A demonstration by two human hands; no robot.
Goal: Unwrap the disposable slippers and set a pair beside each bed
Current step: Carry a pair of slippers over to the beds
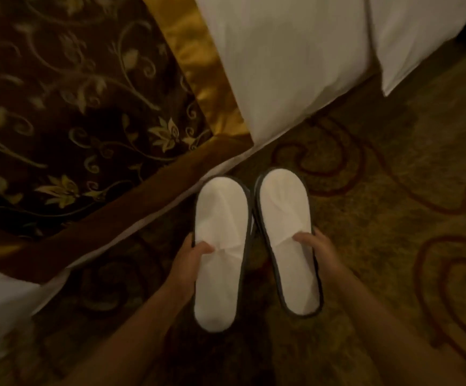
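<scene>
Fingers [202, 247] of the left hand [190, 256] clamp the outer edge of the left slipper [220, 254], and those of the right hand [322, 250] clamp the right slipper [287, 243] the same way. Slippers lie side by side, unwrapped, long axes running away from the fingers, toes toward the bed [296, 65]. Beyond the toes the bed runner [73, 107] and white sheet hang close; patterned carpet [393, 176] below looks free for setting down.

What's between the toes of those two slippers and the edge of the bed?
In the head view, only a short stretch of bare patterned carpet separates the slippers' toes from the bed's edge; nothing else lies there.
</scene>
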